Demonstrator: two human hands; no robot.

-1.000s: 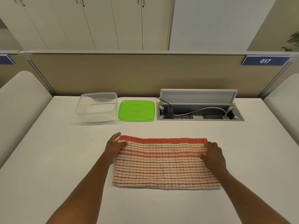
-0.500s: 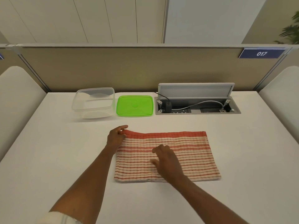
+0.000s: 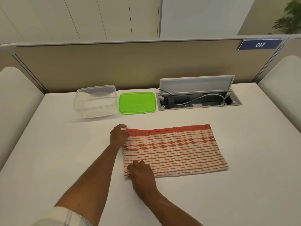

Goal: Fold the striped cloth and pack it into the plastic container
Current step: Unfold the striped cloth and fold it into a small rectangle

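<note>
Cloth (image 3: 175, 149) lies flat on the desk (image 3: 48, 152) as a long striped rectangle, and its thick near edge suggests it is already folded at least once. Both hands sit at its left end: the left hand (image 3: 118, 134) pinches the far left corner, its grip clamped on the cloth's red hem, while the right hand (image 3: 140, 174) rests on the near left corner with fingers (image 3: 136, 165) curled at the edge; whether that grip is closed on the fabric I cannot tell. I judge the next fold, left end over to the right, is about to begin. The container (image 3: 95, 101) stands open and empty at the back of the desk, well apart from the cloth, with the green lid (image 3: 136, 102) just beside it. Packing is not yet begun.
</note>
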